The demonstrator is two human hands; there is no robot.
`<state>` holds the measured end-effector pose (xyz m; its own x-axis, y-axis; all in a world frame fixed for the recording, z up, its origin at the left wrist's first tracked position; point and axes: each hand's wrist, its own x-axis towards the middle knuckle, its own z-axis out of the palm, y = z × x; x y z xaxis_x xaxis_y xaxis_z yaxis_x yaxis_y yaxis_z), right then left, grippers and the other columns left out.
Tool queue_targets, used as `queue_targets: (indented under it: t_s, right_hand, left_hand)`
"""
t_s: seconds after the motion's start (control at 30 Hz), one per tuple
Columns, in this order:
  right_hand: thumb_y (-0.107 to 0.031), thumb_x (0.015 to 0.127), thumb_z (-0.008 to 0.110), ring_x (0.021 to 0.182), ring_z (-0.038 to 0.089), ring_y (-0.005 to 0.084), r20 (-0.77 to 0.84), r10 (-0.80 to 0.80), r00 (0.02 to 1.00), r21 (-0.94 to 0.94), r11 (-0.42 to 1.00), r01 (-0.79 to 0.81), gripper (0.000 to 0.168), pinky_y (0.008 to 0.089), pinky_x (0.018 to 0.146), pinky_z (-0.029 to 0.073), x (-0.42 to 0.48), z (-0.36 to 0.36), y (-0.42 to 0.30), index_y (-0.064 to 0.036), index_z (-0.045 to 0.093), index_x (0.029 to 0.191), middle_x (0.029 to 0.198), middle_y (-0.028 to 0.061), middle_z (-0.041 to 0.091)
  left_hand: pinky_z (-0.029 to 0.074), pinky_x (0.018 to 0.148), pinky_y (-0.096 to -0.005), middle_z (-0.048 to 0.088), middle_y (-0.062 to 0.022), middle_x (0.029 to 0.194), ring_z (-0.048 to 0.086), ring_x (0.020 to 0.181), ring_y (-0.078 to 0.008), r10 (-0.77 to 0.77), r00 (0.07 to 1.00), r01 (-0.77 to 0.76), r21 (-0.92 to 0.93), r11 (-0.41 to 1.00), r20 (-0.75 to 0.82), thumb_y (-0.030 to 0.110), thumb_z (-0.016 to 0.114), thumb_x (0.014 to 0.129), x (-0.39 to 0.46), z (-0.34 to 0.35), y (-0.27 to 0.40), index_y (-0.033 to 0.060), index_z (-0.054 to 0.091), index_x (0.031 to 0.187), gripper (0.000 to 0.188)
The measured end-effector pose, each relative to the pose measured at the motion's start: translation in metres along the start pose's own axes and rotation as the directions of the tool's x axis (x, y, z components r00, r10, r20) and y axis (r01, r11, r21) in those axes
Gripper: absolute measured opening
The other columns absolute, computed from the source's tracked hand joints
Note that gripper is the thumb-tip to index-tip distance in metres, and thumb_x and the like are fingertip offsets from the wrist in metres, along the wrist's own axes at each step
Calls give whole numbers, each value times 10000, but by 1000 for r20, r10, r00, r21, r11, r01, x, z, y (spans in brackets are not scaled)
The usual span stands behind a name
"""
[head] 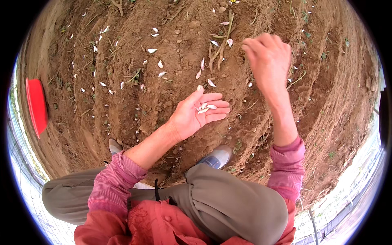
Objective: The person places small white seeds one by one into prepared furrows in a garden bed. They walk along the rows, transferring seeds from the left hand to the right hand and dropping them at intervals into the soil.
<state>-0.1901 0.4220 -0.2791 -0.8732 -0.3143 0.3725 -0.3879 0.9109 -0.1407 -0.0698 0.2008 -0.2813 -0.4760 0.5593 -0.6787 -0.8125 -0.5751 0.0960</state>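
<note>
Several garlic cloves point(205, 107) lie in the upturned palm of my left hand point(196, 113), its fingers stretched flat above the soil. My right hand point(269, 58) is raised at the upper right over the ground, slightly blurred, its fingers bent and bunched; whether a clove is between the fingertips cannot be told. Left of its fingertips, a pinkish clove point(230, 42) lies on the soil beside dry stems point(221, 52). Two more cloves point(202, 64) point(211, 83) rest just above my left hand. Other white cloves point(152, 50) are scattered across the soil to the left.
A red plastic basin point(36, 105) stands tilted at the far left. Ridged brown soil point(180, 27) bears small stones, weeds and dry twigs. My shoes point(222, 153) are on the soil below my hands, with my bent knees nearer. Wire fencing point(329, 222) shows at the lower right.
</note>
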Motion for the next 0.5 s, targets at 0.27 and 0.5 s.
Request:
queue_targets:
  t_s: [0.27, 0.5]
  right_hand:
    - [-212, 868, 655, 792, 492, 152, 197, -96, 976, -178, 975, 131, 116, 367, 763, 366, 18, 25, -16, -168, 672, 762, 686, -29, 574]
    - [-229, 871, 664, 779, 542, 166, 89, 117, 989, -219, 971, -96, 112, 406, 799, 387, 16, -2, 58, -162, 711, 795, 734, 1, 652]
  left_hand:
    - [450, 1080, -500, 556, -303, 1302, 560, 1224, -412, 33, 999, -33, 36, 999, -18, 477, 312, 1056, -10, 3, 7, -104, 447, 1355, 668]
    - [443, 1088, -496, 562, -293, 1295, 554, 1231, -406, 66, 997, -67, 38, 997, 38, 467, 288, 1063, -12, 0, 15, -107, 443, 1357, 663]
